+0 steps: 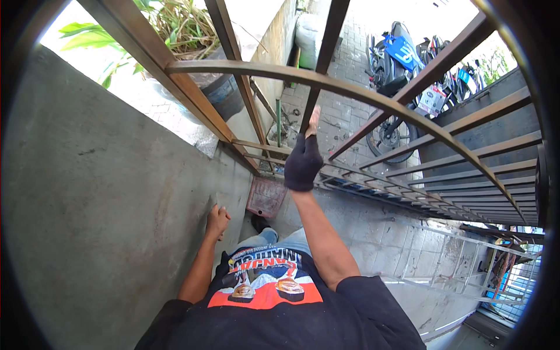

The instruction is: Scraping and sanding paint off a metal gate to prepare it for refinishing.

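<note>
One pale flat piece sat close against the grey wall, its near end pinched in the bare left hand, which was curled closed. Keeping it flat, with light, even pressure, probably suited that smooth surface. The right hand, in a black fingerless glove, met a brown gate bar; whether it gripped was unclear, though a firm hold would have helped balance. Beyond stood a motorcycle on paving.
</note>
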Demonstrator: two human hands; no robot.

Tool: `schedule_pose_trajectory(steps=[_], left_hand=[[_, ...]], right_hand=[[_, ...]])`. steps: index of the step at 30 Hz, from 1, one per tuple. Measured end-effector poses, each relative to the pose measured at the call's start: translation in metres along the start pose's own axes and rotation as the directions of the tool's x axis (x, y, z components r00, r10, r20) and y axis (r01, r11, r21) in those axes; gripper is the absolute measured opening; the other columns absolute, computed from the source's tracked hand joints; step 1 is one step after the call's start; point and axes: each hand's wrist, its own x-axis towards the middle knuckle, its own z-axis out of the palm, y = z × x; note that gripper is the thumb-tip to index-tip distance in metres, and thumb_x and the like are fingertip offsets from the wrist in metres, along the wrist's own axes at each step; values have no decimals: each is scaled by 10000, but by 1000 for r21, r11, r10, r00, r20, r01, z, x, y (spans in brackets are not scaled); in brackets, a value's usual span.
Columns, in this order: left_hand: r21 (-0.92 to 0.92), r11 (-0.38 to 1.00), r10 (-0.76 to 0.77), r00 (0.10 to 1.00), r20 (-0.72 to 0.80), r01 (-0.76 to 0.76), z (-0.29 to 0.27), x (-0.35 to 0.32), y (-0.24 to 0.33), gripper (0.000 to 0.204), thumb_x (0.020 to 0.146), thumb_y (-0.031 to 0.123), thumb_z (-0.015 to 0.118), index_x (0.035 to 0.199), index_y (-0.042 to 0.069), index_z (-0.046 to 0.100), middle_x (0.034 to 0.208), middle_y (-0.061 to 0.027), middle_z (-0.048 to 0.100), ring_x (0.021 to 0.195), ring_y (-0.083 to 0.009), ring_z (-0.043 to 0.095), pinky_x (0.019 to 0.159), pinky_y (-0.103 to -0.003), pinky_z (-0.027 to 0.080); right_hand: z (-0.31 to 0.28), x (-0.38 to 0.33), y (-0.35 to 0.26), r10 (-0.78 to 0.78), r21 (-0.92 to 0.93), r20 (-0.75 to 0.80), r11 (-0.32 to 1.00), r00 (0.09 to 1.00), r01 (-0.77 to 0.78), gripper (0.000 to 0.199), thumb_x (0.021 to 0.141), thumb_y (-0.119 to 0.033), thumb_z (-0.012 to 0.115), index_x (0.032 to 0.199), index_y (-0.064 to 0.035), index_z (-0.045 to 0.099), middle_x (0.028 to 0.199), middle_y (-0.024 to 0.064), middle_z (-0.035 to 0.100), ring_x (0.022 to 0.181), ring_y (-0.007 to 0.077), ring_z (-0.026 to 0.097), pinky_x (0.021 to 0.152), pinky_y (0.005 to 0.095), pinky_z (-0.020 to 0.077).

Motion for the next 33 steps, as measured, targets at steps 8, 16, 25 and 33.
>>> schedule_pose_trajectory(steps=[8,16,25,33], left_hand=[[49,984,172,985,12,-172,15,1,36,293,939,241,444,754,34,538,578,-68,531,492,-183,514,503,-340,426],[112,980,164,986,23,-165,20,-8,54,300,952,218,444,732,30,523,562,-50,527,454,-147,489,480,-323,411],[229,945,255,964,-68,-234,22,-16,61,312,957,221,443,732,17,518,592,-82,556,536,-202,542,563,-369,435],[379,889,286,958,-20,-258,34,-2,107,291,962,209,441,775,-2,509,635,-130,588,612,-281,584,634,-405,450]], right_hand=[[-7,-8,0,-117,17,-62,993,991,118,442,882,-9,524,1318,-70,487,898,263,619,715,447,572,598,461,450],[3,-15,20,7,153,88,988,996,-21,658,838,132,405,1449,-107,348,1385,207,455,1111,337,591,831,359,506],[12,-24,50,57,220,98,972,994,-77,640,784,137,372,1395,-49,408,1347,196,495,1156,328,558,932,363,469],[12,-21,37,129,268,60,953,990,-141,686,745,130,405,1407,-49,394,1338,230,483,1191,354,524,997,372,444]])
